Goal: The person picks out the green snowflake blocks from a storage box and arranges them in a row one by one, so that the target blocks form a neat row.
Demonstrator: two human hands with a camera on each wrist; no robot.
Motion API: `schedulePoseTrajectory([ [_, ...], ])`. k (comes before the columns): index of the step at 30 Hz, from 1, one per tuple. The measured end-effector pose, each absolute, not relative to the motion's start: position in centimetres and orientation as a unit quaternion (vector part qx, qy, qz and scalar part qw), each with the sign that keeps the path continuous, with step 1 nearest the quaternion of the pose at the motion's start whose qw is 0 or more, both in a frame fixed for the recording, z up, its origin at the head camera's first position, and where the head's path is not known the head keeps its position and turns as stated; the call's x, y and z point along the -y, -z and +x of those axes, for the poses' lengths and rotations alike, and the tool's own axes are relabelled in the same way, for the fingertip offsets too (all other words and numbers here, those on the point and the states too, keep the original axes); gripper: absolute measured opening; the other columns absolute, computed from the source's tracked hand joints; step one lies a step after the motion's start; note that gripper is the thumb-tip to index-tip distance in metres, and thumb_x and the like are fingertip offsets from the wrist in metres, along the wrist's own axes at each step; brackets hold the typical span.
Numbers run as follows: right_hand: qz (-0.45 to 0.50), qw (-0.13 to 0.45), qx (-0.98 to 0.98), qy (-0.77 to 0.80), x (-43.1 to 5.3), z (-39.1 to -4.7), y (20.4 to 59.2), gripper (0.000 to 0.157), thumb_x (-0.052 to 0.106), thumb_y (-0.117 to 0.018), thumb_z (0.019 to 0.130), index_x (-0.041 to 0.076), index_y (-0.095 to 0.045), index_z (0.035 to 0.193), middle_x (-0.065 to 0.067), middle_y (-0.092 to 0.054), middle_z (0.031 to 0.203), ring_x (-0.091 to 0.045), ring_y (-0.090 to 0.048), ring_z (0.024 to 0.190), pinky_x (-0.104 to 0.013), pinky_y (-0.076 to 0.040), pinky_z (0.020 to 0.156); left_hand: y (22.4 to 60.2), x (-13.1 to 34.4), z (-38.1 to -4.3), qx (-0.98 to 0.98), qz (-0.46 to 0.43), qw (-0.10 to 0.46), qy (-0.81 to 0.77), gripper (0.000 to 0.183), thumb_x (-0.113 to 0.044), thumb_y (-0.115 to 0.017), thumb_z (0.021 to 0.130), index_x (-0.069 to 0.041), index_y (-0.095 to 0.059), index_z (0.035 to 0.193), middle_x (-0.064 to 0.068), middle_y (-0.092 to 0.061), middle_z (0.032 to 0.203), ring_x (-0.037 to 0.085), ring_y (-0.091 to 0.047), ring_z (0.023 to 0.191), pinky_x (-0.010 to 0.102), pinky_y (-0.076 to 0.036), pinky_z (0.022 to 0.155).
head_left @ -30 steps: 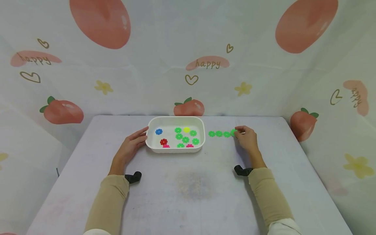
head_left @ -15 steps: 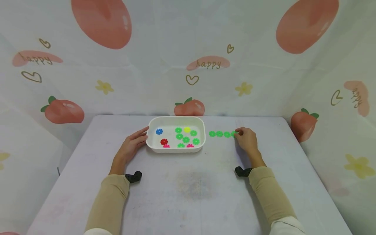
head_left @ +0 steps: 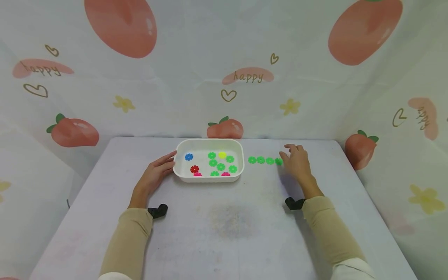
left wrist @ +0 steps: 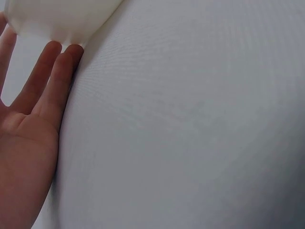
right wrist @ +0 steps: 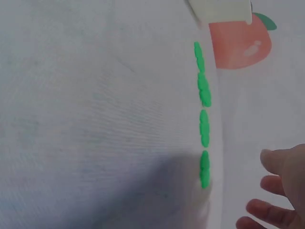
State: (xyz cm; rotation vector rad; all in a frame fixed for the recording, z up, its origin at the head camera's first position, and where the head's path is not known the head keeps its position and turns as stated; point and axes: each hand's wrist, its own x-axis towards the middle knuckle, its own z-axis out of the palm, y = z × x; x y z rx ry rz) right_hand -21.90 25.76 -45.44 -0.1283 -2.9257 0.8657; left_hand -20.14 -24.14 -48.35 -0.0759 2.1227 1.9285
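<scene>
My left hand (head_left: 154, 178) rests its fingertips against the left wall of a white tray (head_left: 209, 180); the left wrist view shows those fingers (left wrist: 51, 81) extended and touching the tray's side. Inside lie several green flower-shaped discs (head_left: 221, 167), a blue disc (head_left: 189, 157), a yellow disc (head_left: 222, 155), a red disc (head_left: 194, 169) and two pink ones. A row of several green discs (head_left: 261, 160) lies flat to the right of the tray. Just past the row's right end, my right hand (head_left: 296, 163) hovers with fingers spread and nothing in them, apart from the last disc (right wrist: 205, 169).
The white table (head_left: 227, 221) has its back edge close behind the tray and the row. A patterned cloth wall (head_left: 175, 97) stands behind and at both sides. Black wrist mounts (head_left: 295, 203) stick out inward from both sleeves.
My right hand has let go of the rightmost green disc, spread its fingers and drawn slightly up and right. The disc stays in the row. My left hand stays at the tray.
</scene>
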Motion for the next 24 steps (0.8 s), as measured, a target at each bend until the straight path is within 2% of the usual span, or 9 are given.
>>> schedulePoseTrajectory([
  [4, -0.035, 0.036, 0.967, -0.25, -25.5, -21.9, 44.6, 0.056, 0.04, -0.051, 0.106, 0.005, -0.045, 0.149, -0.03, -0.039, 0.149, -0.054, -0.036, 0.135, -0.066, -0.042, 0.104, 48.3, 24.1, -20.2, -0.73, -0.026, 0.137, -0.669, 0.056, -0.034, -0.061, 0.103, -0.026, -0.044, 0.156, 0.009, -0.041, 0.161, -0.001, -0.057, 0.123, 0.012, -0.048, 0.103],
  [11, -0.011, 0.04, 0.983, -0.177, -24.7, -22.1, 43.9, 0.067, 0.052, -0.045, 0.105, 0.008, -0.036, 0.154, -0.03, -0.03, 0.156, -0.059, -0.025, 0.142, -0.073, -0.031, 0.111, 48.4, 24.2, -20.3, -0.729, -0.027, 0.141, -0.67, 0.055, -0.032, -0.059, 0.104, -0.025, -0.044, 0.156, 0.008, -0.042, 0.16, -0.001, -0.057, 0.123, 0.012, -0.048, 0.103],
  [18, 0.018, 0.033, 0.988, -0.151, -23.6, -22.4, 43.5, 0.079, 0.065, -0.037, 0.103, 0.011, -0.022, 0.16, -0.032, -0.014, 0.164, -0.058, -0.006, 0.152, -0.076, -0.006, 0.12, 48.3, 24.2, -20.2, -0.726, -0.023, 0.14, -0.673, 0.055, -0.03, -0.059, 0.104, -0.024, -0.043, 0.157, 0.01, -0.042, 0.16, -0.003, -0.058, 0.121, 0.012, -0.048, 0.102],
  [24, 0.031, 0.018, 0.991, -0.125, -22.4, -22.4, 43.0, 0.085, 0.069, -0.036, 0.1, 0.013, -0.019, 0.162, -0.03, -0.006, 0.168, -0.059, 0.001, 0.153, -0.079, -0.001, 0.119, 48.3, 24.2, -20.2, -0.724, -0.022, 0.14, -0.676, 0.056, -0.031, -0.061, 0.103, -0.024, -0.044, 0.156, 0.01, -0.043, 0.159, -0.002, -0.058, 0.121, 0.012, -0.049, 0.101],
])
